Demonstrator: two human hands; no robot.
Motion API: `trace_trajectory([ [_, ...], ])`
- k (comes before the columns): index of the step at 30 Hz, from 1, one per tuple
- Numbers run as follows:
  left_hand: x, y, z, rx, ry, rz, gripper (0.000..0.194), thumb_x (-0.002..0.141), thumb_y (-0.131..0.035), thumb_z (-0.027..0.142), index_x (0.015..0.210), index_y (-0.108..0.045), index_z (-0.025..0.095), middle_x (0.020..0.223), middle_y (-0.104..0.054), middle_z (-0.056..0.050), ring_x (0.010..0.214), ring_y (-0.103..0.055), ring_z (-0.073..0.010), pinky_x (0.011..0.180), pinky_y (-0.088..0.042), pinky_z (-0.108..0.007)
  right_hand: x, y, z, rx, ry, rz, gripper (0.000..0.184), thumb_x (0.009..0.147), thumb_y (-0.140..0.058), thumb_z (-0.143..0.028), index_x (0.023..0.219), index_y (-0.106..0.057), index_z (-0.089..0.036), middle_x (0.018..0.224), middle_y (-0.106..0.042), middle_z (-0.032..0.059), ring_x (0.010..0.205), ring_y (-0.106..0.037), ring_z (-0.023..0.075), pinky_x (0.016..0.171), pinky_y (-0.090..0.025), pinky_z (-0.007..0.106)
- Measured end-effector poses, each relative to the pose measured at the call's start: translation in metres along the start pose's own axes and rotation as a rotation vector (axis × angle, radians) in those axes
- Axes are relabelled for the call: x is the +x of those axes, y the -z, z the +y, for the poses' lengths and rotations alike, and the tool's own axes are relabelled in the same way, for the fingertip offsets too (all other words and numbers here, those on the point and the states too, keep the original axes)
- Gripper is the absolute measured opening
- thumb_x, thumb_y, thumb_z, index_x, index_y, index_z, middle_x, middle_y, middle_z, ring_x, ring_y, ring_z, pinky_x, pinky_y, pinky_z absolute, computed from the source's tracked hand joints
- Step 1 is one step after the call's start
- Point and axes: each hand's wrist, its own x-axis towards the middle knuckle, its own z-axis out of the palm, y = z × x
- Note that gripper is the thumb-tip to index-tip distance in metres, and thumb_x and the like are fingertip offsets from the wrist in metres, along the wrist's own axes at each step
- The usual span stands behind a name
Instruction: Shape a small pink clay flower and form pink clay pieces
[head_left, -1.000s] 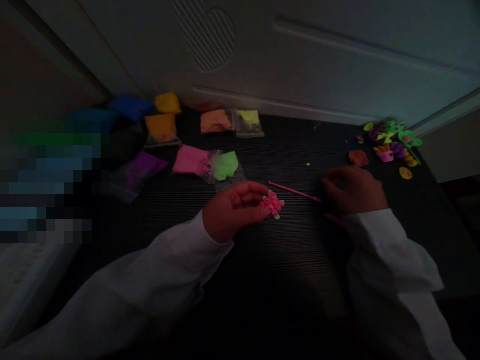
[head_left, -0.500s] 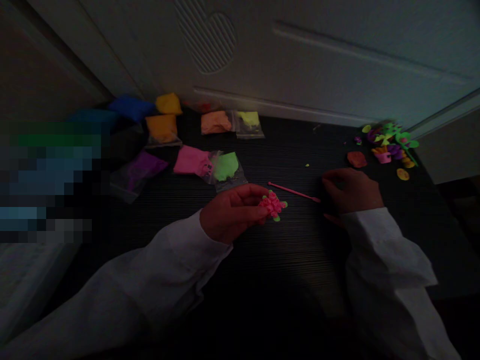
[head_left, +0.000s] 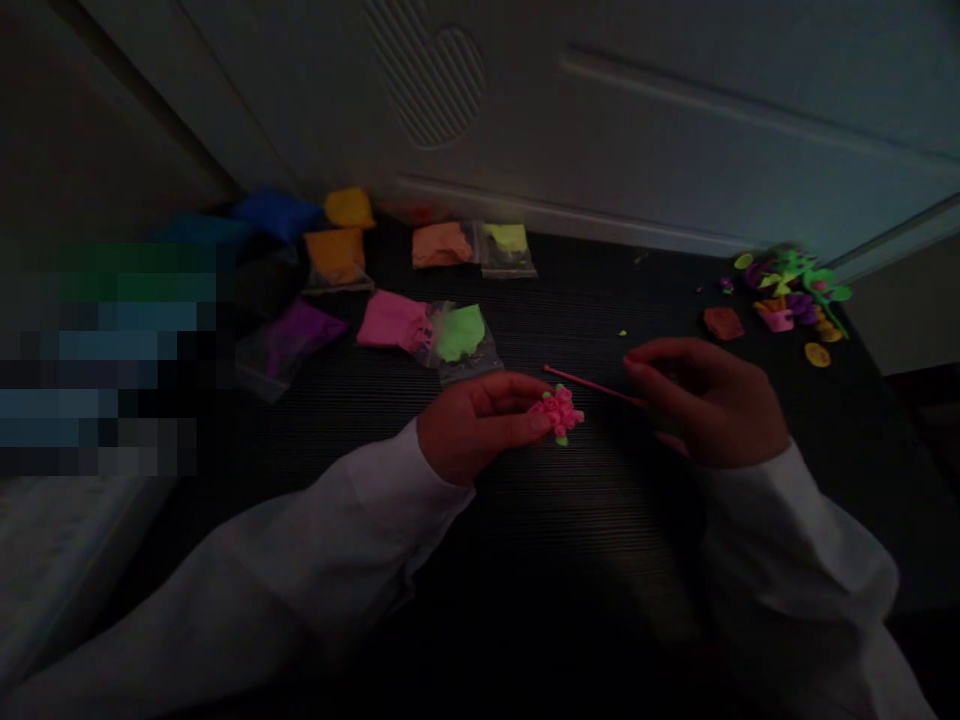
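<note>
My left hand (head_left: 480,425) pinches a small pink clay flower with green bits (head_left: 559,412) just above the dark ribbed table (head_left: 585,520). My right hand (head_left: 709,400) is curled to the right of it, its fingertips closed on the end of a thin pink stick (head_left: 592,384). The stick points left toward the flower. Both arms wear white sleeves. The scene is very dim.
Several bags of coloured clay lie behind my left hand: pink (head_left: 391,321), green (head_left: 459,334), purple (head_left: 296,330), orange (head_left: 335,255), yellow (head_left: 349,208), blue (head_left: 274,213). Finished clay pieces (head_left: 791,290) and a red-brown lump (head_left: 723,322) sit far right. A white panelled door (head_left: 637,110) stands behind.
My right hand has shifted a little to the left and raised the stick's end toward the flower. My left hand with the flower has barely moved.
</note>
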Motion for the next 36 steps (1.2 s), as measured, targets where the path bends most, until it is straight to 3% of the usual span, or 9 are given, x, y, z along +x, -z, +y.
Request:
trace_trajectory([
  [4,0.002,0.002,-0.002,0.018,0.030,0.038,0.020,0.060,-0.063,0.014,0.079,-0.057,0.014,0.073,-0.064,-0.001,0.068,-0.058,-0.0088,0.065,-0.042,-0.022,-0.015,-0.010,-0.017,0.262,0.116,-0.128,0.011,0.069,-0.055,-0.024,0.079,-0.058,-0.022,0.078,-0.060,-0.0007,0.071,-0.056,0.0127,0.065,-0.044,0.027],
  [8,0.002,0.003,-0.003,0.059,0.023,0.060,0.021,0.058,-0.064,0.017,0.078,-0.057,0.013,0.070,-0.063,0.000,0.063,-0.057,-0.0083,0.062,-0.041,-0.022,-0.020,-0.020,-0.021,0.358,0.194,-0.194,0.013,0.069,-0.056,-0.019,0.081,-0.057,-0.022,0.082,-0.060,0.0009,0.077,-0.055,0.0141,0.072,-0.043,0.030],
  [19,0.002,0.002,-0.003,0.054,0.000,0.060,0.021,0.057,-0.065,0.016,0.076,-0.057,0.014,0.065,-0.062,0.002,0.058,-0.055,-0.0066,0.064,-0.042,-0.023,-0.019,-0.030,-0.020,0.337,0.240,-0.139,0.011,0.067,-0.057,-0.019,0.077,-0.058,-0.023,0.078,-0.056,0.0006,0.076,-0.053,0.0138,0.069,-0.043,0.031],
  [30,0.002,0.002,-0.003,0.051,-0.012,0.045,0.020,0.058,-0.064,0.013,0.077,-0.058,0.015,0.068,-0.063,0.002,0.060,-0.056,-0.0072,0.065,-0.042,-0.023,-0.020,-0.027,-0.021,0.254,0.274,-0.128,0.013,0.067,-0.057,-0.021,0.080,-0.058,-0.023,0.082,-0.056,0.0020,0.078,-0.052,0.0153,0.070,-0.043,0.033],
  [36,0.002,0.001,-0.001,0.049,0.014,0.073,0.021,0.057,-0.063,0.014,0.077,-0.058,0.014,0.069,-0.063,0.000,0.061,-0.056,-0.0088,0.063,-0.042,-0.024,-0.019,-0.023,-0.021,0.246,0.228,-0.052,0.010,0.069,-0.055,-0.020,0.078,-0.057,-0.023,0.079,-0.055,0.0012,0.075,-0.052,0.0145,0.068,-0.042,0.031],
])
